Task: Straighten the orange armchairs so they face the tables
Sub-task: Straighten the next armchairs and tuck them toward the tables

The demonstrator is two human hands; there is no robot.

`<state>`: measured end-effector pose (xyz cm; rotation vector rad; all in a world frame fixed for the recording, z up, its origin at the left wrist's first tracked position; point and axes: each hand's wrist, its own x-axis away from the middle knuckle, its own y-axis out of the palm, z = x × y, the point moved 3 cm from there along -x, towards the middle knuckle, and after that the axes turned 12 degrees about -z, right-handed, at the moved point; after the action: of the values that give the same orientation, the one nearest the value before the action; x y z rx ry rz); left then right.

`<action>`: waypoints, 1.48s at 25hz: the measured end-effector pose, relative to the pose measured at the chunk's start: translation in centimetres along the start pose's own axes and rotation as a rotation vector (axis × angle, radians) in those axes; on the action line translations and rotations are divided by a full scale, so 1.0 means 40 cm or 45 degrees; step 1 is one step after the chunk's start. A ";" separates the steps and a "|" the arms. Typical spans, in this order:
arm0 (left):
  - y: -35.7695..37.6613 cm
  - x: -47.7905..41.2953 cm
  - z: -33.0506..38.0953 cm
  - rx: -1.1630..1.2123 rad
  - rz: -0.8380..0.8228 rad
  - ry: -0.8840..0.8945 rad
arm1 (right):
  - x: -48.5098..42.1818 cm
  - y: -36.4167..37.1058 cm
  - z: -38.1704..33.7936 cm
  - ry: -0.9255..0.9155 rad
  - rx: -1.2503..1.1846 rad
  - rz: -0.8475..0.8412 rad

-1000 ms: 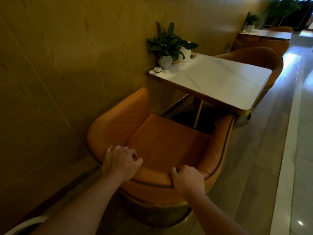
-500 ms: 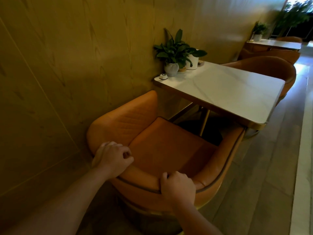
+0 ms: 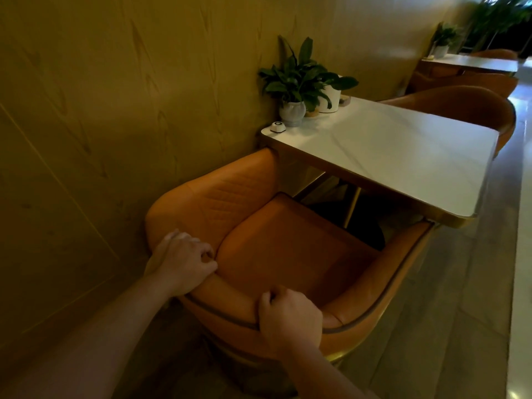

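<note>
An orange armchair (image 3: 290, 243) with a curved back stands right below me, its open side toward a white marble table (image 3: 403, 151). Both of its arm tips reach the table's near edge. My left hand (image 3: 181, 260) grips the top of the backrest on the wall side. My right hand (image 3: 289, 319) grips the same rim nearer the middle. A second orange armchair (image 3: 460, 106) sits on the table's far side, and more orange chairs (image 3: 466, 80) stand by another table (image 3: 475, 63) farther back.
A wood-panel wall (image 3: 115, 110) runs close along the chair's left. Two potted plants (image 3: 299, 82) and a small call button (image 3: 277, 127) sit at the table's wall end. Tiled floor (image 3: 460, 283) stretches along the right, with a pale strip at the far right edge.
The chair has slid forward toward the table, its arms now at the table edge. Both hands stayed on the backrest rim and travelled with it; my view moved closer.
</note>
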<state>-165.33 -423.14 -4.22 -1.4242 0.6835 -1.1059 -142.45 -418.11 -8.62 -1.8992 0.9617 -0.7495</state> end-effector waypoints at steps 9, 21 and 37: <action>0.026 0.003 -0.017 0.026 0.160 0.117 | 0.017 -0.006 -0.004 0.123 0.021 0.009; -0.028 -0.086 0.016 -0.103 -0.102 0.098 | -0.063 -0.044 0.005 0.197 0.026 -0.032; -0.056 -0.130 0.046 -0.387 -0.421 0.199 | -0.097 -0.070 -0.004 0.342 0.023 -0.305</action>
<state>-166.10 -417.32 -3.11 -1.7678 0.7692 -1.4268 -143.70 -413.98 -6.58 -1.9520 0.8917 -1.1741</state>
